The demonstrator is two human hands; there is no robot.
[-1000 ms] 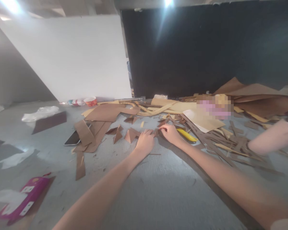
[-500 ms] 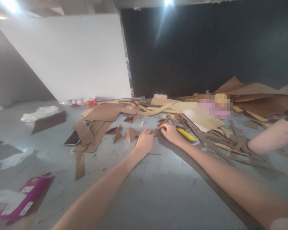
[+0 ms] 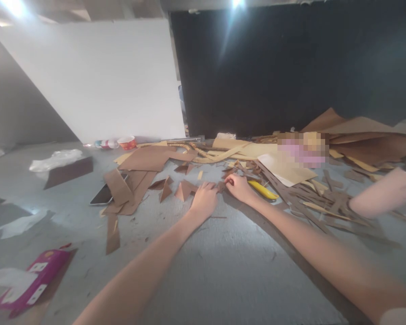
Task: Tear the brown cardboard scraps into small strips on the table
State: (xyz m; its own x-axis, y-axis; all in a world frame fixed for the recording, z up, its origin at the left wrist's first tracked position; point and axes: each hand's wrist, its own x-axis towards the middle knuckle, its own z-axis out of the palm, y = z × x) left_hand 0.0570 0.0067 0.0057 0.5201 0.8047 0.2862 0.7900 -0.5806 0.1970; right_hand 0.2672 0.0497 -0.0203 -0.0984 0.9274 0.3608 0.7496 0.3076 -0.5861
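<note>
Close together on the grey tabletop, both my hands are at a small brown paper piece (image 3: pixel 221 186). My left hand (image 3: pixel 204 199) bends its fingers over the piece's left side. The thumb and forefinger of my right hand (image 3: pixel 238 187) pinch its right side. My fingers hide most of it. Left of my left hand stand folded brown paper pieces (image 3: pixel 183 190), with another folded piece (image 3: pixel 164 188) further left. A long yellow object (image 3: pixel 263 190), its kind unclear, lies just right of my right hand.
Brown sheets partly cover a phone (image 3: pixel 101 197) at left. Brown strips (image 3: pixel 320 207) pile up at right, near another person's forearm (image 3: pixel 382 194). A purple tissue pack (image 3: pixel 45 277) lies front left; a red-and-white cup (image 3: pixel 126 143) stands at the back by the white panel (image 3: pixel 98 81).
My right hand's fingers have shifted very slightly at the brown piece. My left hand and the things around it look the same.
</note>
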